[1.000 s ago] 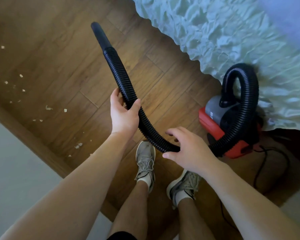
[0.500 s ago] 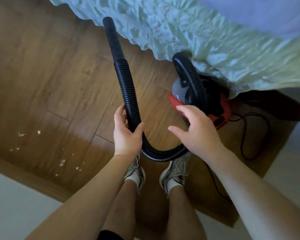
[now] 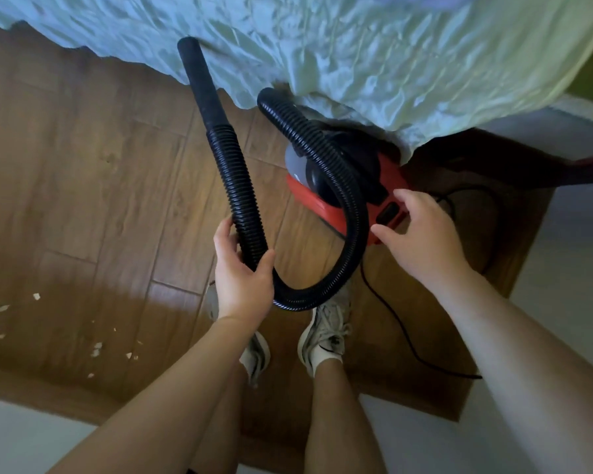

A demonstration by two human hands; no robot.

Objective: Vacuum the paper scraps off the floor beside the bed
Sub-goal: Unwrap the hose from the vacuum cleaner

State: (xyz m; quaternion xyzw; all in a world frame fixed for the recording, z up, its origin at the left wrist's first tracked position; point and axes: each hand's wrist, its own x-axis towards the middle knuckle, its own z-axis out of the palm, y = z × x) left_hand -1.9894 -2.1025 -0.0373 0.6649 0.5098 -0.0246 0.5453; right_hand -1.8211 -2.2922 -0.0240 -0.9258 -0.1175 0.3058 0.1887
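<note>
Now, left hand (image 3: 243,282) curled round ribbed black hose (image 3: 240,186), right hand (image 3: 421,241) fingers spread loose over red vacuum (image 3: 315,205) mid-frame, torn paper scraps (image 3: 96,348) lower left

Person seen from above, with bare forearms (image 3: 172,388) and lower legs (image 3: 336,422). They wear pale grey lace-up sneakers (image 3: 326,331) with whitish laces and short white socks (image 3: 326,358). A sliver of black garment (image 3: 189,471) shows at the bottom edge.

Brown wood plank floor (image 3: 83,172), rumpled pale green bedspread (image 3: 374,53) overhanging
</note>
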